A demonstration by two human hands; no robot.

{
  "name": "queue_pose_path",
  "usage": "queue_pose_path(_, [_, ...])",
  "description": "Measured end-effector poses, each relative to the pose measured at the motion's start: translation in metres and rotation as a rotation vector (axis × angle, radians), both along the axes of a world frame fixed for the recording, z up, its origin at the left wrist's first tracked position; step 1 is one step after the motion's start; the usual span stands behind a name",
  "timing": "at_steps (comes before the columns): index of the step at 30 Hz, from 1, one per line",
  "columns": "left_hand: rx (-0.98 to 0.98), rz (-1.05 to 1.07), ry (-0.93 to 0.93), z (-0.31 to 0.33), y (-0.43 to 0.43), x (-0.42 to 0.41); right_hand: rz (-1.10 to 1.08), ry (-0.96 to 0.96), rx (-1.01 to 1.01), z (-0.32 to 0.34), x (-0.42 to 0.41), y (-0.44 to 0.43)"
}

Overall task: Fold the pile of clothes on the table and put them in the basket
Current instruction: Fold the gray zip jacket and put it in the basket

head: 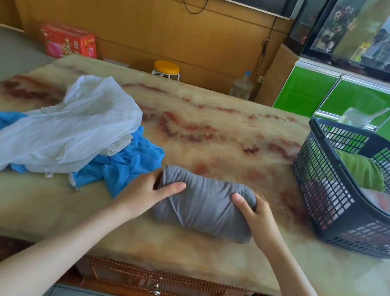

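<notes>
We find the marble-patterned table [217, 126] spanning the whole view. On its left part lies an unfolded white garment [66, 129], spread loosely over a crumpled blue garment [132, 161]; the two touch and overlap. At the right edge of the table stands the dark mesh basket [320, 190], which holds a green roll [361, 168] against its far side and a pale pinkish item below it, too blurred to identify. Between pile and basket, near the front edge, the grey roll [205, 207] lies on the table, just beside the blue garment. We note the left hand [147, 191] clasping its left end, thumb on top. The right hand [257, 214] clasps its right end, thumb on top, fingers wrapped round the far side.
</notes>
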State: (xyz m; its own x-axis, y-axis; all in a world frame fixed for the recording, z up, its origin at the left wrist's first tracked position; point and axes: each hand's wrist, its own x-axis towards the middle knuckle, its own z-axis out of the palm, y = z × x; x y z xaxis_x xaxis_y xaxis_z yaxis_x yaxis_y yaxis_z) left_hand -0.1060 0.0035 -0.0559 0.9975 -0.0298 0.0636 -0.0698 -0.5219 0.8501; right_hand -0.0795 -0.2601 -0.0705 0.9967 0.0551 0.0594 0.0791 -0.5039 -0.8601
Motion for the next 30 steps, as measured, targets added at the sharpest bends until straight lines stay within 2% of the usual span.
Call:
queue_pose_path(3, [-0.036, 0.066, 0.149, -0.005, -0.006, 0.004, -0.074, 0.164, -0.014, -0.007, 0.004, 0.008])
queue_pose_path(5, [-0.067, 0.124, 0.211, -0.005, -0.010, 0.008, -0.103, 0.196, -0.027, -0.006, 0.003, 0.013])
queue_pose_path(8, [-0.131, 0.149, 0.264, -0.006, -0.015, 0.008, -0.049, 0.091, -0.033, -0.001, -0.003, 0.014])
queue_pose_path(10, [-0.191, 0.156, 0.295, -0.006, -0.018, 0.005, 0.086, 0.028, -0.021, 0.008, -0.010, 0.009])
queue_pose_path(13, [-0.227, 0.143, 0.298, -0.005, -0.017, 0.003, 0.268, 0.176, 0.068, 0.021, -0.018, -0.002])
queue_pose_path(15, [-0.220, 0.120, 0.292, -0.006, -0.016, 0.000, 0.296, 0.267, 0.099, 0.026, -0.021, -0.010])
queue_pose_path(21, [-0.180, 0.166, 0.232, -0.005, -0.024, -0.006, 0.230, 0.351, 0.140, 0.028, -0.022, -0.005])
queue_pose_path(25, [-0.014, 0.147, 0.165, 0.001, -0.024, -0.007, 0.195, 0.490, 0.199, 0.034, -0.022, -0.009])
queue_pose_path(28, [-0.020, 0.086, 0.235, 0.004, -0.018, -0.009, 0.200, 0.515, 0.207, 0.035, -0.023, -0.009])
queue_pose_path(30, [-0.122, 0.055, 0.345, 0.009, -0.015, -0.010, 0.195, 0.520, 0.213, 0.033, -0.021, -0.008])
